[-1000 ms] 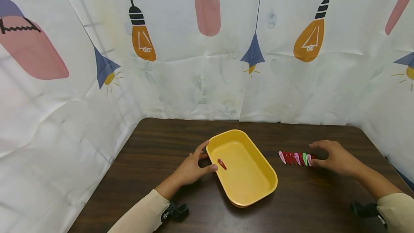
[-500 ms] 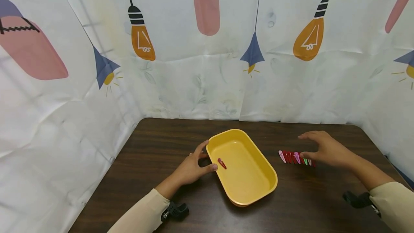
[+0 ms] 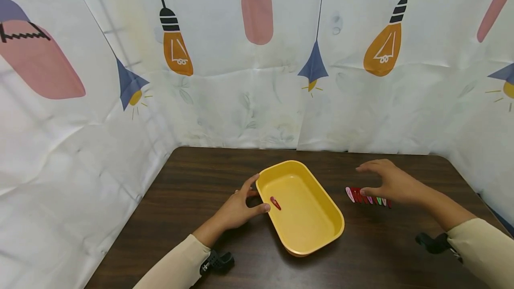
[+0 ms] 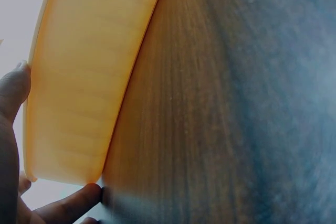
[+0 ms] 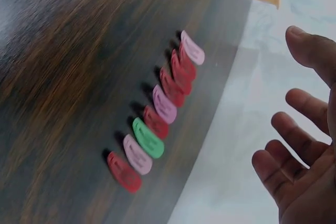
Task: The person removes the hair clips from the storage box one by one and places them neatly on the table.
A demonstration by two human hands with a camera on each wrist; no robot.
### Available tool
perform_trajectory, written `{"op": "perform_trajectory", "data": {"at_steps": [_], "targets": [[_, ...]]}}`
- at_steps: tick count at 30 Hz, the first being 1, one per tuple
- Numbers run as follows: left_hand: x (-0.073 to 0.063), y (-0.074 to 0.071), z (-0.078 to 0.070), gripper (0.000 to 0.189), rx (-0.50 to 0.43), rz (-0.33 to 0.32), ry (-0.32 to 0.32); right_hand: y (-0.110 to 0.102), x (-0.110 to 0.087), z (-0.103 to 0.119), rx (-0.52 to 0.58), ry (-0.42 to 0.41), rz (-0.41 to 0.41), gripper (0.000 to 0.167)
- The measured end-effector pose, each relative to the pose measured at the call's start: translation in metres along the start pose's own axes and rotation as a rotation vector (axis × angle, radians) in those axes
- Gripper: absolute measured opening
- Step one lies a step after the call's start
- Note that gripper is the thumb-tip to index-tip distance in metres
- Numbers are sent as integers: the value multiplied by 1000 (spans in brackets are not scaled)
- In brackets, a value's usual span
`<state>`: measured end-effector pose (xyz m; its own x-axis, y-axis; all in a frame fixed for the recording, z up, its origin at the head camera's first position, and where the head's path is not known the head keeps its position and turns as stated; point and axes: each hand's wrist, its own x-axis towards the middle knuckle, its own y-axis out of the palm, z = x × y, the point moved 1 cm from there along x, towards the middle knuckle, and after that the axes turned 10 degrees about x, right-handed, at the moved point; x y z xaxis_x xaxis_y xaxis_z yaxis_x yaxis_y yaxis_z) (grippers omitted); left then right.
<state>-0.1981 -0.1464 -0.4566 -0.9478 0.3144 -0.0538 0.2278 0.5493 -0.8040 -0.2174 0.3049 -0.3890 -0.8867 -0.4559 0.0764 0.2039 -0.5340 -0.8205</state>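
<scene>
My left hand [image 3: 237, 209] holds a yellow plastic tray [image 3: 311, 211] at its left end, thumb on the long rim and fingers around the corner. In the left wrist view, fingertips [image 4: 90, 194] meet the tray's outer wall [image 4: 84, 87]. One red snap hair clip [image 3: 275, 203] lies inside the tray. My right hand [image 3: 395, 183] hovers with fingers spread over a row of snap hair clips on the table, holding nothing. The row has several red clips [image 5: 124, 172], a green clip [image 5: 148, 138], a purple-pink clip [image 5: 164, 104] and light pink clips [image 5: 137, 154].
The dark wooden table [image 3: 196, 177] runs back to a white patterned sheet [image 3: 241, 101] hung behind it and at the sides. The row of clips lies to the right of the tray. Black straps [image 3: 218, 262] are on both wrists.
My right hand has moved left and slightly away from me along the row, from the right-end clips toward the left ones. The left hand and the tray stay in place.
</scene>
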Motion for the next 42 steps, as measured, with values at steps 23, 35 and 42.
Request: {"op": "perform_trajectory", "data": {"at_steps": [23,35,42], "targets": [[0,2,2,98,1,0,6,16,35,40,29,-96,92,62],[0,3,4,98,11,5,8,24,53,56,22,-157,114,61],[0,3,3,99,15,4,5,30,64,66,24,-158,152,60]]}}
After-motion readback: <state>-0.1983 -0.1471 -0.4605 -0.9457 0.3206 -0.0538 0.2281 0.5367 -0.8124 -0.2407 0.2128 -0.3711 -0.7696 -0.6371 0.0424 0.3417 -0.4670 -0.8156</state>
